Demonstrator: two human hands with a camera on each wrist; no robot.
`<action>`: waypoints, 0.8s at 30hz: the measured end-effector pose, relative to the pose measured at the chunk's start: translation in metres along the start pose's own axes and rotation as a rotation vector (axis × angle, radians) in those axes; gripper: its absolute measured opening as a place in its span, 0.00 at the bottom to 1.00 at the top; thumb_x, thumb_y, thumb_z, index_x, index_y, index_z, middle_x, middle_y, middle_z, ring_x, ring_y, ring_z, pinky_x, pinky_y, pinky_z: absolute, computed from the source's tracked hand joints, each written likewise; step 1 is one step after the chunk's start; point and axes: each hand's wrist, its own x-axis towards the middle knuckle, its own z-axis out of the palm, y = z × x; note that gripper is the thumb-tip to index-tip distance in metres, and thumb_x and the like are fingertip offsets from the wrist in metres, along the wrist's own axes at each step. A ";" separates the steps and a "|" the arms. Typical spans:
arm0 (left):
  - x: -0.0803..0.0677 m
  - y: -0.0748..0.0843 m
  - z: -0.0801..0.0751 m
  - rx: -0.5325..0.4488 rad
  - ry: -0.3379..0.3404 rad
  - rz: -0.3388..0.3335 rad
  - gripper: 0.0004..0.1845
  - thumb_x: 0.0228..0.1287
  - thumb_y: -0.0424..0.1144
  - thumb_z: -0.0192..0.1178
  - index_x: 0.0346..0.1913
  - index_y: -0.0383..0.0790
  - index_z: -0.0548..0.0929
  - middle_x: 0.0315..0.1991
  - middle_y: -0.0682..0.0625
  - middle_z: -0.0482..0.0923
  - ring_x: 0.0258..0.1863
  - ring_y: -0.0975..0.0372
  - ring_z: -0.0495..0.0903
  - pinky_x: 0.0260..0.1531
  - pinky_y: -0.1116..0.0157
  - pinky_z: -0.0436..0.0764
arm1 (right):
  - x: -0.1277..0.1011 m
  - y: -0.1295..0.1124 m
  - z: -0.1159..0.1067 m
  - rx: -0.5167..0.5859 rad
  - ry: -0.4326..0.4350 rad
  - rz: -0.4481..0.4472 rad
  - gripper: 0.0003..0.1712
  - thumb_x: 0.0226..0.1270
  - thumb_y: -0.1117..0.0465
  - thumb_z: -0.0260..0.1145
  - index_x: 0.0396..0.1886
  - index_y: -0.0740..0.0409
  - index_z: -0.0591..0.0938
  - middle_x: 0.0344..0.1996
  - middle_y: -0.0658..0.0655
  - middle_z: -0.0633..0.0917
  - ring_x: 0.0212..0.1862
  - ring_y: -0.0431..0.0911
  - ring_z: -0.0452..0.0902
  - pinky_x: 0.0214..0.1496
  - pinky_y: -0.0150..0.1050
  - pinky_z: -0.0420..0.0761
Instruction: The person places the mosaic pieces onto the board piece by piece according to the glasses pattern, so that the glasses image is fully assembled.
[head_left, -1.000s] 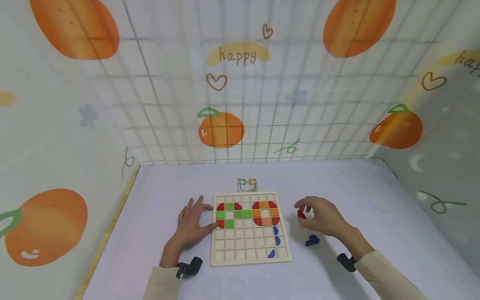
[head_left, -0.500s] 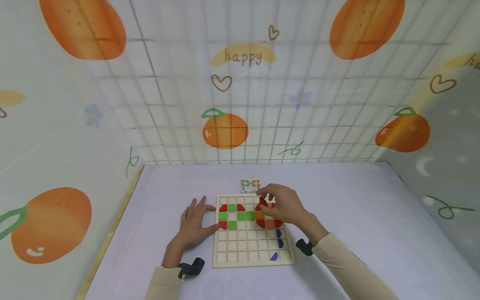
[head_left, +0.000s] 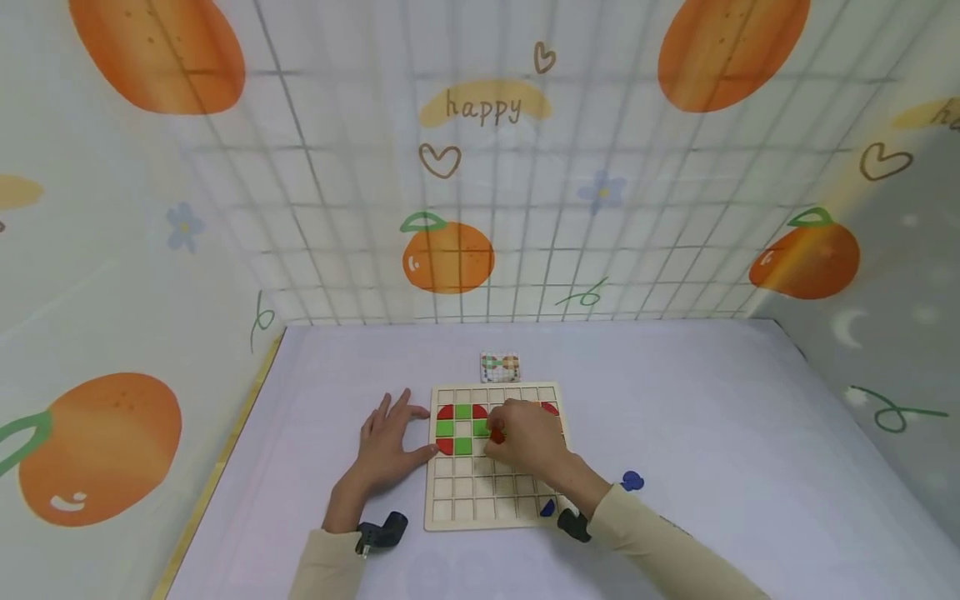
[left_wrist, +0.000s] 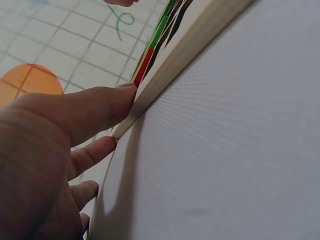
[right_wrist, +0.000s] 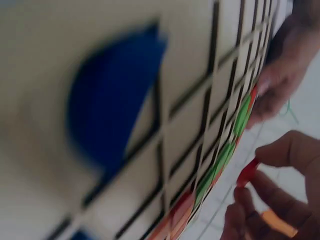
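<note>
A wooden grid board (head_left: 472, 500) lies on the table, with red, green and orange tiles set in its upper rows. My left hand (head_left: 386, 446) rests along the board's left edge, fingers spread; in the left wrist view its thumb (left_wrist: 110, 105) touches the rim. Over the middle of the board, my right hand (head_left: 528, 437) pinches a small red tile (right_wrist: 247, 172) between thumb and fingertips, held just off the surface in the right wrist view. That hand hides most of the orange tiles. A blue rounded tile (head_left: 547, 507) sits in the board's bottom row.
Beyond the board lies a small printed pattern card (head_left: 500, 367). Several loose blue pieces (head_left: 632, 480) lie on the table to the right. A patterned curtain (head_left: 465, 183) hangs behind the table.
My right hand has carried the red tile from right of the board leftward, past the orange tiles, to the board's middle. The left hand stays at the left edge.
</note>
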 end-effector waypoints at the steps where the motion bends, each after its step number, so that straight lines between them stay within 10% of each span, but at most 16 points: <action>1: 0.000 0.000 0.000 -0.003 0.000 -0.001 0.28 0.56 0.53 0.70 0.58 0.51 0.74 0.78 0.42 0.47 0.76 0.46 0.34 0.69 0.41 0.37 | 0.000 -0.004 0.003 -0.003 -0.004 0.011 0.07 0.49 0.58 0.73 0.30 0.53 0.88 0.24 0.45 0.80 0.26 0.39 0.70 0.19 0.29 0.71; 12: -0.002 -0.001 -0.001 -0.020 0.015 0.012 0.28 0.55 0.52 0.70 0.57 0.51 0.75 0.77 0.41 0.49 0.76 0.45 0.35 0.69 0.40 0.37 | 0.000 -0.024 0.023 -0.044 -0.036 0.103 0.04 0.55 0.59 0.73 0.24 0.51 0.85 0.16 0.43 0.73 0.20 0.39 0.68 0.15 0.30 0.69; 24: -0.001 0.000 -0.001 -0.010 0.015 0.011 0.27 0.55 0.52 0.70 0.57 0.52 0.74 0.77 0.41 0.48 0.76 0.46 0.35 0.69 0.41 0.37 | -0.001 -0.014 0.010 -0.025 -0.162 -0.036 0.10 0.58 0.64 0.73 0.41 0.55 0.89 0.33 0.49 0.85 0.33 0.39 0.78 0.34 0.31 0.80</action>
